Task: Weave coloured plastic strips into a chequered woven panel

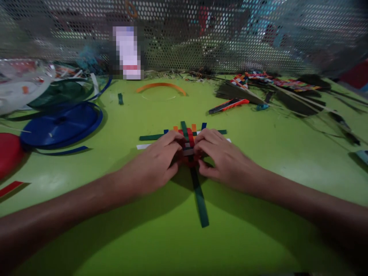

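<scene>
A small weave of coloured ribbon strips (188, 135) lies in the middle of the green table, with green, white, blue, orange and red ends sticking out. My left hand (161, 159) grips its left side, fingers bent and thumb underneath. On the opposite side my right hand (220, 155) pinches the weave with curled fingers. A long dark green strip (200, 201) runs from the weave towards me, between both hands. My fingertips cover part of the weave's near edge, where some red shows.
Ribbon rolls stand at the left: blue (61, 124), green (64, 92) and red (10, 153). A red and black cutter knife (228, 105) lies behind my right hand. Woven fans (238, 90) are at the back right. A perforated metal panel (184, 38) bounds the table (138, 245).
</scene>
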{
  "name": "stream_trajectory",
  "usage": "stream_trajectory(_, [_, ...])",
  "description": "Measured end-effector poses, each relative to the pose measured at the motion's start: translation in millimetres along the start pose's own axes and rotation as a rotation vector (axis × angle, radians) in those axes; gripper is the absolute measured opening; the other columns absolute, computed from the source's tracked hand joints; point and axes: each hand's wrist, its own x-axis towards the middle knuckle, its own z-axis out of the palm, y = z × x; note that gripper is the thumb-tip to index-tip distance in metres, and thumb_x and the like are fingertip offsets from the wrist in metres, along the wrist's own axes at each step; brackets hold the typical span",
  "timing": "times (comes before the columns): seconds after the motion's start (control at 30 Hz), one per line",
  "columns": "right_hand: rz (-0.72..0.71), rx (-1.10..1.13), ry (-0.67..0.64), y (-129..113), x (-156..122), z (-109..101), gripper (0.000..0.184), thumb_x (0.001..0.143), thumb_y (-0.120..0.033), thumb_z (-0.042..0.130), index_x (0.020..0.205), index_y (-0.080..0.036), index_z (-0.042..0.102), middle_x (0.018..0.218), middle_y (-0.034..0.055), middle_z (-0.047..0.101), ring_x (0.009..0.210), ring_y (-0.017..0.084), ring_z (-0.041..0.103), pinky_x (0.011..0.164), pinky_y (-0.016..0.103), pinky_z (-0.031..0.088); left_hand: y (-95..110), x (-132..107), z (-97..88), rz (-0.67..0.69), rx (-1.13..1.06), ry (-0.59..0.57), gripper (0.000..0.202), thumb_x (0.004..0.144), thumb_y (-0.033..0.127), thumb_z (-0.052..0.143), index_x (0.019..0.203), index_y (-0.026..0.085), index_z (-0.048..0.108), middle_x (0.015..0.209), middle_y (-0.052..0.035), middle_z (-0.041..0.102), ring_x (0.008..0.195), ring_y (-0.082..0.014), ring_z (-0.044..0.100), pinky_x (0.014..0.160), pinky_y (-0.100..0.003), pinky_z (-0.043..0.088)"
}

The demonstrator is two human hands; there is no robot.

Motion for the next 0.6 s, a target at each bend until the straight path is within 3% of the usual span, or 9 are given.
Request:
stream_trajectory(0.3, [-0.002,0.168,0.030,8.2,-9.2,1.2,0.014,0.085,-0.010,0.053,0.095,-0.018,0.059,0.110,0.0155,0.062,0.109,0.029,0.056,0.092,0.046,0.052,1.0,-0.6,1.8,0.042,0.019,-0.001,0.023,0.090,0.015,0.053,0.111,0.009,0.059,0.131,-0.0182,0.052,0.127,-0.0311,0.051,0.113,-0.050,0.044])
stream_trajectory(0.53, [0.101,0.354,0.024,14.9,-8.9,1.1,0.004,0.091,-0.022,0.062,0.089,-0.019,0.059,0.109,0.0111,0.063,0.105,0.025,0.060,0.091,0.041,0.052,-1.5,-1.3,6.6,0.037,0.005,0.022,0.017,0.093,0.020,0.053,0.105,0.009,0.057,0.129,-0.0193,0.050,0.127,-0.0311,0.050,0.110,-0.052,0.046])
stream_trajectory(0.6, [0.094,0.346,0.027,14.7,-7.5,1.6,0.004,0.090,-0.018,0.062,0.087,-0.019,0.059,0.108,0.0109,0.063,0.103,0.024,0.060,0.089,0.041,0.052,-2.0,-1.5,7.4,0.030,-0.003,0.024,0.016,0.092,0.020,0.054,0.104,0.010,0.057,0.128,-0.0188,0.050,0.127,-0.0309,0.049,0.110,-0.052,0.046])
